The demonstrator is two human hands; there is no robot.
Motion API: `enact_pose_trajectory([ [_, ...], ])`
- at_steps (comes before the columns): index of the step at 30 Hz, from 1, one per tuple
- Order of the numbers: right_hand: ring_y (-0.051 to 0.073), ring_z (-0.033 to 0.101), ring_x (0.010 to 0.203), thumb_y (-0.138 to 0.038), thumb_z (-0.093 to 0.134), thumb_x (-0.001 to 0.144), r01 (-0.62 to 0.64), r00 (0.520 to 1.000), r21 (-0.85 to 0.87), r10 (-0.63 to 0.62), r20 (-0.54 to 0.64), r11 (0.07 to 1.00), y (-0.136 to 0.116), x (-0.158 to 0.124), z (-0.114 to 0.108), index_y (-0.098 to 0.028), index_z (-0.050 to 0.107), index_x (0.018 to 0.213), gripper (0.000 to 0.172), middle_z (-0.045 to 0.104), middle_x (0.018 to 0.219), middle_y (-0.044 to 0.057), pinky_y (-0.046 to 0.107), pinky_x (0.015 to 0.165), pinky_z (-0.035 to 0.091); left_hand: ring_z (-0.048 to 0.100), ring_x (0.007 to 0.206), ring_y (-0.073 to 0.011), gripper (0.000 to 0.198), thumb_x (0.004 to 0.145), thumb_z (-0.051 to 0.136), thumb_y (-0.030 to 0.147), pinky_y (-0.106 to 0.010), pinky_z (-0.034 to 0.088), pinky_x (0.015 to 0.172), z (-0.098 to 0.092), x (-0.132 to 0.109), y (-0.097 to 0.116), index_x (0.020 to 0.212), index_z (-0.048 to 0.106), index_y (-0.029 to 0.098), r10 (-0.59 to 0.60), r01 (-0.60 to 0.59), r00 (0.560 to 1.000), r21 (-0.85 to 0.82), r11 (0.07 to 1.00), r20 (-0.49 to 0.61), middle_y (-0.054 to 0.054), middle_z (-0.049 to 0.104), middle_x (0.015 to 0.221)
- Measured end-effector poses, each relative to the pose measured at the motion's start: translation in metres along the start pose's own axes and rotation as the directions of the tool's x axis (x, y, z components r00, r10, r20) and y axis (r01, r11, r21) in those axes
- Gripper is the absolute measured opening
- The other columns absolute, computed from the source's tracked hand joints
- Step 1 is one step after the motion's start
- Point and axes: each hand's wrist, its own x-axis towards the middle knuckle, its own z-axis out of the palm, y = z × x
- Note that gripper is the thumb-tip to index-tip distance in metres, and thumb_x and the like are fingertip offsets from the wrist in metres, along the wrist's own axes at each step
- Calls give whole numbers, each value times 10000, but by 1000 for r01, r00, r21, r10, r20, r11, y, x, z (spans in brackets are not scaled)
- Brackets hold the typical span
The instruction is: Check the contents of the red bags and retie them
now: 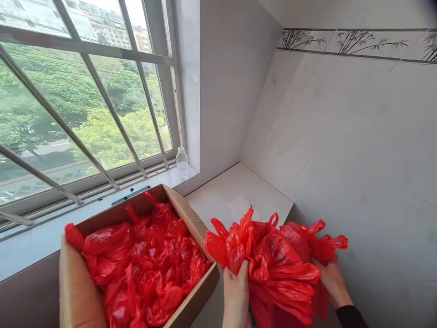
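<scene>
A bunch of red plastic bags point(273, 255) hangs between my two hands, right of the box. My left hand point(236, 289) is closed on the near left side of the bunch, its fingers partly buried in the film. On the far right, my right hand point(332, 280) grips the other side, with most of its fingers behind the plastic. Several loop handles stick up from the top of the bunch. To the left stands an open cardboard box point(82, 291), filled with knotted red plastic bags point(150, 259); what they contain cannot be made out.
A pale tabletop point(218, 191) fills the corner behind the bags. On the window sill point(23, 255) stand a clear bottle point(182, 161) and a flat dark teal object point(130, 195). Metal bars point(112, 109) cross the window; tiled wall point(358, 159) rises at right.
</scene>
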Motion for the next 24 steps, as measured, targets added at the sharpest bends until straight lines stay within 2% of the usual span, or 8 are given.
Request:
enact_pose_trajectory([
  [3, 377, 759, 943, -507, 684, 656, 38, 987, 38, -44, 158, 999, -31, 85, 74, -164, 751, 960, 463, 805, 946, 125, 395, 760, 608, 698, 1153, -341, 642, 657, 882, 409, -366, 563, 932, 26, 86, 3, 1196, 642, 155, 52, -59, 984, -34, 998, -173, -173, 755, 1175],
  [6, 306, 763, 832, -432, 719, 760, 30, 935, 17, -34, 352, 999, -51, 156, 144, -143, 733, 928, 334, 793, 857, 90, 382, 731, 609, 696, 1158, -361, 568, 703, 851, 352, -389, 577, 917, 43, 159, 9, 1192, 633, 162, 23, -39, 939, -39, 998, -342, -156, 776, 1109],
  [9, 203, 738, 853, -366, 699, 919, 24, 867, -16, -12, 499, 1000, -71, 216, 192, -135, 698, 1035, 258, 764, 939, 50, 370, 797, 600, 681, 1194, -356, 560, 769, 794, 330, -385, 581, 918, 51, 207, 25, 1272, 605, 174, -9, -3, 878, -24, 1000, -479, -137, 774, 1129],
  [12, 187, 711, 878, -355, 687, 960, 67, 822, -64, -18, 569, 996, -98, 281, 228, -137, 685, 1051, 237, 730, 991, 37, 365, 799, 595, 672, 1211, -322, 547, 826, 739, 354, -339, 581, 894, 60, 246, 52, 1321, 583, 180, 26, -12, 828, 28, 1000, -560, -112, 760, 1176],
  [15, 193, 698, 904, -360, 682, 966, 163, 799, -120, -59, 598, 979, -130, 352, 271, -140, 678, 1075, 245, 711, 1041, 41, 374, 809, 594, 710, 1100, -274, 397, 846, 727, 347, -282, 579, 816, 73, 294, 79, 1202, 656, 187, 108, -44, 814, 124, 991, -571, -64, 779, 1084],
  [19, 206, 687, 967, -363, 674, 973, 314, 779, -198, -133, 612, 929, -175, 430, 342, -155, 660, 1166, 285, 694, 1120, 63, 413, 860, 587, 687, 698, -171, 135, 884, 724, 256, -257, 543, 602, 87, 373, 104, 895, 683, 128, 154, -20, 855, 265, 964, -495, -12, 709, 774],
  [21, 217, 681, 996, -366, 674, 972, 378, 771, -242, -159, 617, 894, -192, 456, 373, -159, 652, 1195, 305, 687, 1144, 67, 433, 884, 580, 668, 698, -148, 161, 929, 705, 276, -274, 561, 623, 93, 412, 111, 941, 678, 118, 164, -13, 879, 322, 947, -448, -9, 694, 837],
  [24, 230, 672, 1034, -373, 666, 976, 436, 764, -307, -167, 624, 846, -206, 481, 409, -166, 634, 1236, 334, 671, 1191, 78, 450, 905, 574, 696, 858, -180, 250, 971, 665, 335, -345, 604, 742, 102, 462, 115, 1120, 667, 135, 195, -26, 894, 388, 921, -404, -50, 700, 1055],
])
